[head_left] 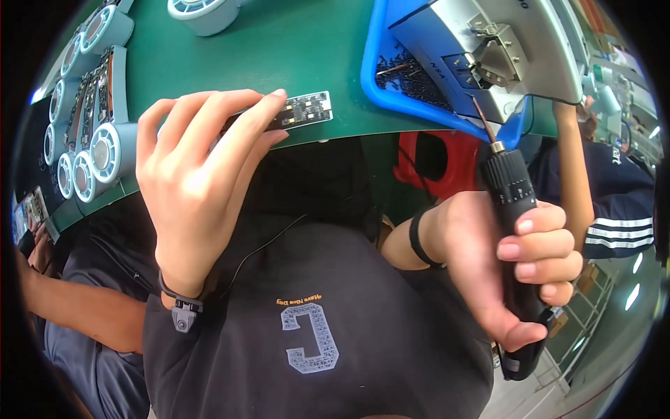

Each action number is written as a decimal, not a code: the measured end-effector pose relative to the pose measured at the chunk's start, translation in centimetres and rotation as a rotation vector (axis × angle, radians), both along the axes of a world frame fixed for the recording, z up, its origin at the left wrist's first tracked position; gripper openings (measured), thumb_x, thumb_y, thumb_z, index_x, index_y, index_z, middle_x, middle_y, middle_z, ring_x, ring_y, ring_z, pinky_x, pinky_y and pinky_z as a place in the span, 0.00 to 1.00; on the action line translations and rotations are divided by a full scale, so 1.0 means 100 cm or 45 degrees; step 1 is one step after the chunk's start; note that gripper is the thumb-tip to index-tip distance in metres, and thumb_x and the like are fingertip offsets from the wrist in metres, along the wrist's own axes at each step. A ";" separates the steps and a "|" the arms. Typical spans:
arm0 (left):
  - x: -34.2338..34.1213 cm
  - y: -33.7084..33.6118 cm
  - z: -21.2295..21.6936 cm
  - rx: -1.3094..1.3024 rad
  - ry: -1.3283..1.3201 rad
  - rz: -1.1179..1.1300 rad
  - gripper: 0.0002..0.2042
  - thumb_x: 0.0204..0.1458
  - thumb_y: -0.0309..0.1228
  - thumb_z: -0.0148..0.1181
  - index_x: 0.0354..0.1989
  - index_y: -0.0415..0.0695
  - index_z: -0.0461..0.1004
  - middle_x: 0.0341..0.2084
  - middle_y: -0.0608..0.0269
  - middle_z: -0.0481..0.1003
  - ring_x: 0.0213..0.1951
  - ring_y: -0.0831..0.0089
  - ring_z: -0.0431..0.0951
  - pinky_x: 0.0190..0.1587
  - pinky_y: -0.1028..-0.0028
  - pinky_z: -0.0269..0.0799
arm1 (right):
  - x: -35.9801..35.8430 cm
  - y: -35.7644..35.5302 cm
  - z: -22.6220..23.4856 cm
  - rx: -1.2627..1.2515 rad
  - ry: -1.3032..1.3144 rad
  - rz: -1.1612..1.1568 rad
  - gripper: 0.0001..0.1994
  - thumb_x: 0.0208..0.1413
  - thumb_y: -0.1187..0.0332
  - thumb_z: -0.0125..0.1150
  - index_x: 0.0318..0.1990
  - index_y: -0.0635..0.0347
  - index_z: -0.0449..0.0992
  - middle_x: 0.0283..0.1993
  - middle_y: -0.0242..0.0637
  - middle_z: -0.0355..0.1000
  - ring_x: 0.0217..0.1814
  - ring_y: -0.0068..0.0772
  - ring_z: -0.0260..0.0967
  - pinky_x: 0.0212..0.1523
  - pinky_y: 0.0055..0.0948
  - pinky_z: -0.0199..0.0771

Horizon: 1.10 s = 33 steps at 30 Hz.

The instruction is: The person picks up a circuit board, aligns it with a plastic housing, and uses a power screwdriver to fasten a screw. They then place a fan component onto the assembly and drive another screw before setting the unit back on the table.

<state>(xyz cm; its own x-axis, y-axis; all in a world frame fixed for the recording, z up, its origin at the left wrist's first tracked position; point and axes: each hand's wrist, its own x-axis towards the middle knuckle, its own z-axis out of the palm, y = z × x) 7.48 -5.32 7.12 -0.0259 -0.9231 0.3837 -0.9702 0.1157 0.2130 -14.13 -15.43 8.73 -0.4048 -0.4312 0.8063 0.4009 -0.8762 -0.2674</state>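
Observation:
My left hand (195, 157) pinches a narrow black circuit board (307, 109) between thumb and fingers, just above the near edge of the green table. Part of the board is hidden behind the fingers. On the right, my right hand (534, 262) wraps round a black electric screwdriver (509, 181), held upright with its bit pointing away from me. The bit's tip reaches the front of a grey screw feeder (551, 63); whether it touches a screw there is too small to tell.
The feeder stands in a blue tray (371, 78) with many small dark screws (412, 87). Pale blue round-ended housings (112, 152) line the left, another (204, 15) sits at the back. A red stool (447, 164) is under the table edge. Co-workers' arms (574, 160) show at both sides.

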 end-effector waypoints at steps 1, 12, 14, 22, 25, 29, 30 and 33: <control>0.000 -0.001 0.000 0.003 -0.004 0.003 0.16 0.49 0.29 0.75 0.48 0.46 0.86 0.39 0.67 0.83 0.41 0.66 0.81 0.48 0.66 0.72 | -0.002 -0.003 0.001 0.003 -0.004 0.003 0.24 0.67 0.42 0.50 0.35 0.56 0.70 0.22 0.29 0.58 0.17 0.27 0.57 0.24 0.33 0.61; -0.015 -0.016 -0.014 -0.076 0.043 -0.078 0.16 0.49 0.29 0.74 0.49 0.52 0.87 0.40 0.70 0.83 0.39 0.69 0.81 0.45 0.68 0.72 | 0.004 -0.010 0.003 0.342 0.347 0.246 0.22 0.66 0.43 0.55 0.42 0.54 0.72 0.27 0.29 0.61 0.21 0.25 0.57 0.31 0.31 0.63; -0.014 -0.016 -0.015 -0.082 0.049 -0.077 0.16 0.49 0.29 0.74 0.48 0.52 0.87 0.39 0.71 0.83 0.38 0.70 0.80 0.44 0.69 0.72 | -0.010 -0.026 0.016 0.384 0.482 0.474 0.20 0.66 0.44 0.55 0.43 0.53 0.72 0.28 0.29 0.62 0.22 0.25 0.58 0.32 0.31 0.64; -0.013 -0.016 -0.027 -0.194 0.080 -0.041 0.15 0.47 0.30 0.75 0.45 0.55 0.88 0.35 0.75 0.82 0.33 0.74 0.78 0.40 0.72 0.70 | -0.010 -0.044 0.026 0.474 0.783 0.963 0.15 0.67 0.50 0.55 0.45 0.51 0.72 0.30 0.27 0.64 0.25 0.24 0.60 0.34 0.33 0.65; -0.014 -0.016 -0.031 -0.246 0.068 -0.020 0.15 0.46 0.31 0.75 0.45 0.55 0.89 0.34 0.76 0.81 0.33 0.75 0.78 0.39 0.73 0.70 | -0.004 -0.047 0.025 0.481 0.797 0.982 0.13 0.68 0.52 0.55 0.45 0.51 0.72 0.29 0.26 0.64 0.25 0.24 0.60 0.35 0.33 0.65; -0.014 -0.017 -0.035 -0.289 0.071 -0.010 0.15 0.46 0.32 0.74 0.44 0.56 0.89 0.33 0.77 0.80 0.32 0.76 0.77 0.38 0.73 0.69 | 0.003 -0.050 0.024 0.494 0.812 0.995 0.12 0.68 0.54 0.55 0.45 0.50 0.72 0.29 0.26 0.64 0.25 0.24 0.60 0.35 0.34 0.65; -0.014 -0.017 -0.035 -0.299 0.075 -0.006 0.14 0.45 0.32 0.74 0.44 0.56 0.89 0.33 0.77 0.80 0.32 0.76 0.77 0.38 0.73 0.69 | 0.003 -0.049 0.024 0.491 0.828 0.998 0.12 0.68 0.54 0.55 0.45 0.50 0.72 0.29 0.26 0.64 0.25 0.24 0.60 0.35 0.34 0.65; -0.015 -0.017 -0.035 -0.318 0.087 0.001 0.14 0.45 0.32 0.74 0.43 0.56 0.89 0.32 0.77 0.80 0.31 0.76 0.77 0.38 0.73 0.69 | 0.005 -0.048 0.027 0.477 0.871 1.005 0.12 0.68 0.54 0.55 0.45 0.50 0.72 0.29 0.26 0.64 0.25 0.24 0.60 0.35 0.34 0.65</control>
<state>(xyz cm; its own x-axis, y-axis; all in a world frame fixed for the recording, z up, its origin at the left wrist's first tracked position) 5.98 -7.01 3.61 0.0088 -0.7993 0.6008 -0.9546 0.1722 0.2431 -13.68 -20.27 11.42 0.5717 -0.6351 0.5194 0.4774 -0.2573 -0.8401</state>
